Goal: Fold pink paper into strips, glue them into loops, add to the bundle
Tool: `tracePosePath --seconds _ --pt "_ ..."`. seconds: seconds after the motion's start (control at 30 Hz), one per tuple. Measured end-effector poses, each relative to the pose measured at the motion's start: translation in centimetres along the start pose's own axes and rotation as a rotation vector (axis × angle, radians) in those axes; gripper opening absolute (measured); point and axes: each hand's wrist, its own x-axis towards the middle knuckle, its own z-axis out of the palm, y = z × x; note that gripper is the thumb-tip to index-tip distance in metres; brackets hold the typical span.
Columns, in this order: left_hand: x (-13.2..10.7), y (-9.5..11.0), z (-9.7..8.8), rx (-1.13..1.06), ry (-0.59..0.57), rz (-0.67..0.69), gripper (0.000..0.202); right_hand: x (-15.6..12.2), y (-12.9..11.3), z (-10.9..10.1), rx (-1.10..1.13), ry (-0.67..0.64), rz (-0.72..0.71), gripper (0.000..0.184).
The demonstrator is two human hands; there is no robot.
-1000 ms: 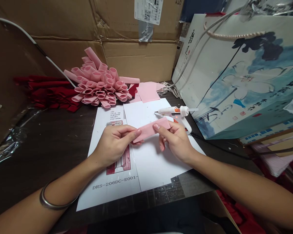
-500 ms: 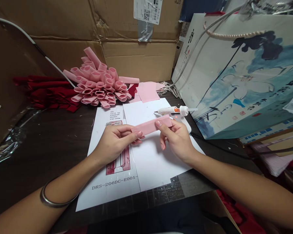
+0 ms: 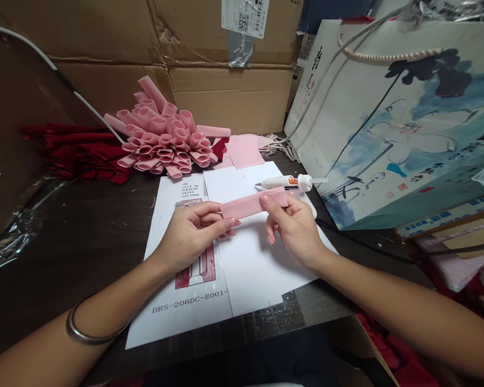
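Observation:
A folded strip of pink fabric [image 3: 244, 207] is stretched between my two hands, above white paper sheets [image 3: 262, 252]. At its left end, my left hand [image 3: 193, 228] pinches it between thumb and fingers. My right hand [image 3: 290, 226] grips the other end, the thumb lying on top of the strip. Just behind the strip rests a white glue gun [image 3: 280, 182], its tip pointing left and a clear stick out of its back. Under my left hand, a printed sheet [image 3: 189, 322] shows a picture partly covered by the hand.
Pink fabric tubes [image 3: 161, 134] are heaped at the back left, beside dark red fabric pieces [image 3: 89, 156]. Flat pink pieces [image 3: 245, 150] lie near metal clips [image 3: 282, 149]. A cardboard box [image 3: 229, 97] stands behind. A large paper bag [image 3: 407, 134] and a cable [image 3: 363, 242] are at right.
The strip and both hands have shifted very slightly right and up. My grip at both ends stays the same.

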Motion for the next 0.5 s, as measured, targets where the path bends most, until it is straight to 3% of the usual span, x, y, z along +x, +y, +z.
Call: tracePosePath --seconds 0.17,0.33,0.5 --pt "-0.1 -0.2 0.2 -0.010 -0.021 0.060 0.032 0.3 0.2 -0.1 0.103 -0.054 0.051 0.030" --pt "-0.7 -0.5 0.4 0.187 0.029 0.303 0.048 0.6 0.2 -0.1 0.258 -0.112 0.209 0.028" --pt "-1.0 -0.6 0.4 0.342 0.078 0.523 0.042 0.6 0.1 0.0 0.317 -0.181 0.279 0.027"
